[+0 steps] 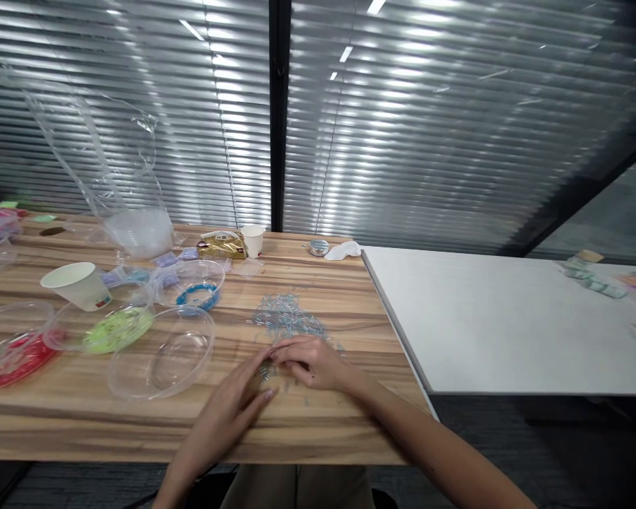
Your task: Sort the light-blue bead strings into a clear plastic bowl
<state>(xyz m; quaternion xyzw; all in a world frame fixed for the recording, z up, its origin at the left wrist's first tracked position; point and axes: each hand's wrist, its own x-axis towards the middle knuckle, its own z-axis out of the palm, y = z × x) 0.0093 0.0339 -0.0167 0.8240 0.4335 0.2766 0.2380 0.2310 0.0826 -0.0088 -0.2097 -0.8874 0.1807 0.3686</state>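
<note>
A loose pile of small, thin, clear bluish pieces (286, 316) lies on the table just beyond my hands; their exact kind is too small to tell. My left hand (236, 399) rests on its edge at the near side, fingers stretched out and thumb apart. Between its thumb and fingers sit a few small grey pieces (266, 370) on the wood. My right hand (312, 362) has its fingers curled and pressed together, their tips meeting my left fingertips. Whatever those right fingers may pinch is hidden.
Left on the wooden table (318, 442) stand an empty clear tub (162, 353), tubs with blue pieces (198, 297), green pieces (117, 330) and red pieces (18, 360), and a tilted paper cup (77, 283). Behind are a gold packet (221, 245) and a round tin (319, 247). A white table (487, 325) adjoins right.
</note>
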